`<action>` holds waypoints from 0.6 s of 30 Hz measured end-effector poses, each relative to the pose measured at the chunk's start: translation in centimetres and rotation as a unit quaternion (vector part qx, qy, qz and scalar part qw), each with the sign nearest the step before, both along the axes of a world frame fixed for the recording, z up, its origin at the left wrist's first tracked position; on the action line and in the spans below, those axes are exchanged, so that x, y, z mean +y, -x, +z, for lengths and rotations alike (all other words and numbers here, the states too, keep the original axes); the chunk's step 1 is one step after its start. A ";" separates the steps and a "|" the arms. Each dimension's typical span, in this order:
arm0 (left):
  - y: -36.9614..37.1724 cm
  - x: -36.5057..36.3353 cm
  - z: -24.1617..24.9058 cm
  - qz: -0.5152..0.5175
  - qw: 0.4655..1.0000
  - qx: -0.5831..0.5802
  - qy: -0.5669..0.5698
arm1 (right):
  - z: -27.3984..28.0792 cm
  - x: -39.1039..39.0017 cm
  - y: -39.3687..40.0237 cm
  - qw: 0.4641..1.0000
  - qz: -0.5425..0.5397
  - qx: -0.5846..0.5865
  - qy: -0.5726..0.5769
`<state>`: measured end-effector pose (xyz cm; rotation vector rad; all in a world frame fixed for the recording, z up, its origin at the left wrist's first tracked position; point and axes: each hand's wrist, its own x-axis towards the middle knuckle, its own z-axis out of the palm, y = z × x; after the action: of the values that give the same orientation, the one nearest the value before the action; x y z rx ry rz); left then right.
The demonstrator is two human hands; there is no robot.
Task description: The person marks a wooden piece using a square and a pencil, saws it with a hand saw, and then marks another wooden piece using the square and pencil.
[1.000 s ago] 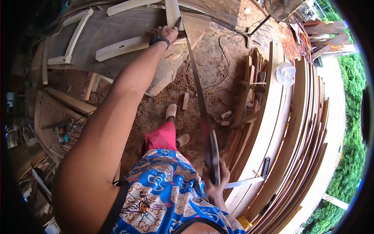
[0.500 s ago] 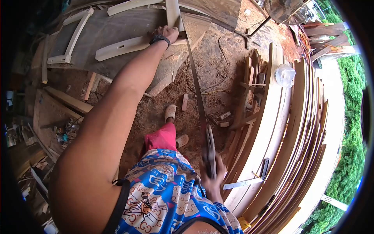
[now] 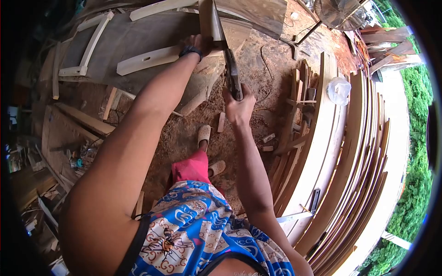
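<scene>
My right hand (image 3: 241, 105) is wrapped round the handle of a handsaw (image 3: 233, 76), whose blade points away from me along the wood at the table's edge. At the near corner of a pale wooden joint, my left hand (image 3: 195, 45) grips the slotted wooden piece (image 3: 132, 65), partly in shadow. A broader wooden piece (image 3: 207, 20) runs away from that corner, right beside the blade. The saw's teeth and any cut line cannot be made out.
The work table (image 3: 152, 34) also carries a pale wooden frame (image 3: 94, 41). Long planks (image 3: 317, 138) are stacked at my right, with a metal square (image 3: 294, 216) and a plastic container (image 3: 338, 91) on them. A fan (image 3: 338, 14) stands beyond. Sawdust and offcuts cover the ground.
My right hand has pushed the saw forward, away from my body, so its handle is now close to the table edge. My left hand stays on the wood.
</scene>
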<state>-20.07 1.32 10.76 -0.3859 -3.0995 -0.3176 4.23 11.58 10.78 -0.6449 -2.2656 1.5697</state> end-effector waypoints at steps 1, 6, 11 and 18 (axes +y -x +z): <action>-0.4 0.1 -0.2 -0.022 0.999 0.002 0.027 | 0.3 0.1 -0.7 1.000 -0.001 -0.001 0.000; -1.8 0.3 -5.7 -0.056 0.998 0.002 -0.023 | 0.5 0.1 -6.1 1.000 0.004 0.010 0.018; -4.4 -0.6 -11.3 -0.075 0.993 0.088 -0.023 | 0.8 -0.3 -11.6 1.000 0.005 0.008 0.014; -8.5 0.4 -4.6 0.020 0.999 -0.028 -0.042 | 0.5 -0.8 -11.8 1.000 -0.005 0.019 0.018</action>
<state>-11.56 1.74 6.18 -0.3198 -3.1294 -0.4634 16.04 10.82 11.33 -0.6296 -2.2087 1.6088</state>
